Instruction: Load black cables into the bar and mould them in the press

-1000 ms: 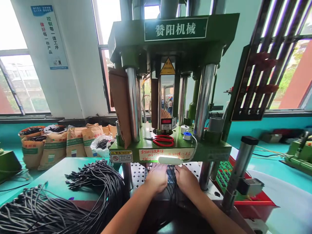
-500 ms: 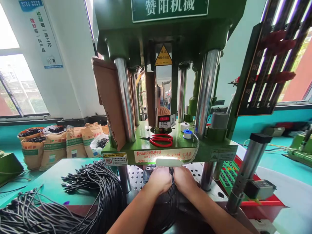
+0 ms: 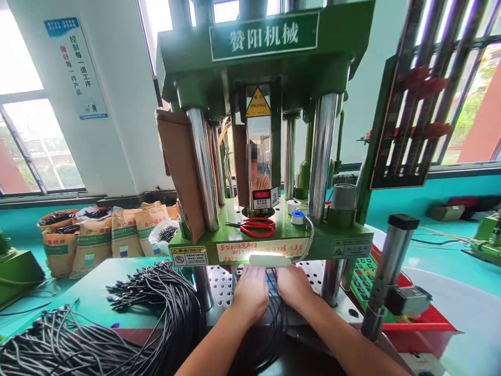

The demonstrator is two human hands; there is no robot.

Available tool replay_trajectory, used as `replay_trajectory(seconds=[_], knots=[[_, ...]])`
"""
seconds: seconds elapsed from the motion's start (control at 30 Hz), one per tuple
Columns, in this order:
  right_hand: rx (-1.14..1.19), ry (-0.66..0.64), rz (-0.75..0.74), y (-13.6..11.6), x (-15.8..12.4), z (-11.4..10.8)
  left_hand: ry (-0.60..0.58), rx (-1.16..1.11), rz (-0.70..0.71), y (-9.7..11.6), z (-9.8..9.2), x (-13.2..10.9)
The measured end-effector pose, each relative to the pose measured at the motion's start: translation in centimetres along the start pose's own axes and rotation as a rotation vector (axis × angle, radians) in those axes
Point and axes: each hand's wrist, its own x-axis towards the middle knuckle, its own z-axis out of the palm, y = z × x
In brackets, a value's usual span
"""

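Note:
Both my hands reach in under the front plate of a green press (image 3: 274, 235). My left hand (image 3: 251, 293) lies left of several thin black cables (image 3: 277, 318), its back toward me and its fingers pointing into the machine. On the other side of the cables is my right hand (image 3: 294, 287). A white lamp bar (image 3: 270, 260) and the plate edge cover the fingertips of both hands, so I cannot tell what they grip. The cables come out between my hands and hang down toward me in loops.
Bundles of black cables (image 3: 172, 297) cover the table at left. Red-handled scissors (image 3: 256, 226) and a blue-and-white spool (image 3: 297, 218) lie on the press plate. Steel columns (image 3: 323, 156) flank the opening. A control panel (image 3: 366, 282) with buttons is at right.
My hands have moved apart, leaving a gap with the cables showing between them. The camera view has tilted up, with more of the press top in sight.

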Motion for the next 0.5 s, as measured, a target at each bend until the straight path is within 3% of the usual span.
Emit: replay_trajectory(seconds=[0.23, 0.5], knots=[[0.011, 0.109, -0.137, -0.2, -1.6, 0.9, 0.048, 0.094, -0.046, -2.2, 0.9, -1.4], [0.001, 0.154, -0.175, -0.8, -1.6, 2.3, 0.092, 0.107, -0.035, -2.2, 1.4, -1.1]])
